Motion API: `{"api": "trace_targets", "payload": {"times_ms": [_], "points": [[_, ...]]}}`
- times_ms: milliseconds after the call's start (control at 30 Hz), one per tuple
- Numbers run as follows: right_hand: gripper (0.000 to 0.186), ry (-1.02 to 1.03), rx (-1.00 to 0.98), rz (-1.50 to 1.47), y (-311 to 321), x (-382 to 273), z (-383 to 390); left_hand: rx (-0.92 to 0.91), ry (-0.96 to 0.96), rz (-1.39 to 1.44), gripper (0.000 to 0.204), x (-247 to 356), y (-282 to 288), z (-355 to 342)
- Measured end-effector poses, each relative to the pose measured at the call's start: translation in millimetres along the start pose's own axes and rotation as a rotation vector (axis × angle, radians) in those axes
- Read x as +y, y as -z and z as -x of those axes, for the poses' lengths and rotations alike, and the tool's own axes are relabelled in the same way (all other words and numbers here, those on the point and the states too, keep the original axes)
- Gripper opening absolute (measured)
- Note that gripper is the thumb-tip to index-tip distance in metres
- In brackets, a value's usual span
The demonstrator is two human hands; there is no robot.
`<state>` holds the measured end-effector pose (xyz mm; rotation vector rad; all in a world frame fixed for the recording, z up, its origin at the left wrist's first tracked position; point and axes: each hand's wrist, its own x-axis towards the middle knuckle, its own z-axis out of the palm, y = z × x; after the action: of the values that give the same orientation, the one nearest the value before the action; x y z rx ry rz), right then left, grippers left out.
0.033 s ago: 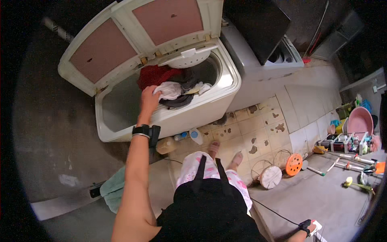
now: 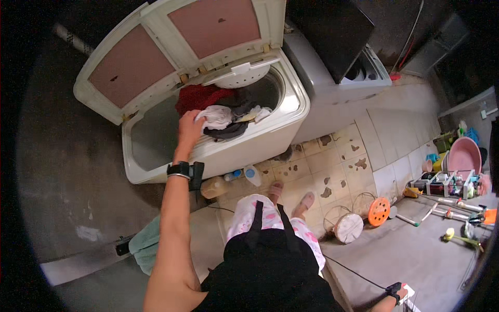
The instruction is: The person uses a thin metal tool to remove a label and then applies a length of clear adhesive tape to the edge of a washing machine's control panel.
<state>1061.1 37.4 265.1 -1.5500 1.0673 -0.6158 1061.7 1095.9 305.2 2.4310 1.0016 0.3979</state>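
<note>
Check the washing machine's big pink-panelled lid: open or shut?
Open. The lid stands raised along the washing machine's far edge, and the left hand grips white cloth over the uncovered top.

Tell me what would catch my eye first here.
Probably the white washing machine, upper left of centre, with its pink-panelled cover raised. The left hand pinches a white cloth on it, beside dark red fabric. At far right, a pink basin stands out.
</note>
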Motion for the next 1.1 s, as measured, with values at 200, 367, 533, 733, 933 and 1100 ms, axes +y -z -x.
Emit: {"api": "trace_targets", "payload": {"times_ms": [200,367,533,733,933,1100], "points": [[0.033,-0.035,0.005,0.021,-9.6,5.8,-6.2,0.056,0.006,0.319,0.029,71.1,80.7,-10.0],[0.032,-0.075,0.019,0.025,-8.4,18.3,-16.6,0.044,-0.012,0.399,0.031,102.0,107.5,-17.4],[0.032,-0.115,0.030,0.052,-8.2,32.4,-21.7,0.159,-0.045,0.930,0.029,102.5,144.4,-18.3],[0.031,-0.135,0.033,0.093,-24.5,40.5,-12.2,0.372,-0.085,1.046,0.031,102.1,196.3,-1.9],[0.030,-0.143,0.028,0.145,-35.0,40.9,-10.6,0.408,0.129,1.100,0.031,69.7,189.0,-1.7],[0.029,-0.147,0.010,0.174,-42.7,42.0,-14.6,0.418,0.172,1.027,0.034,52.4,191.3,11.7]]}}
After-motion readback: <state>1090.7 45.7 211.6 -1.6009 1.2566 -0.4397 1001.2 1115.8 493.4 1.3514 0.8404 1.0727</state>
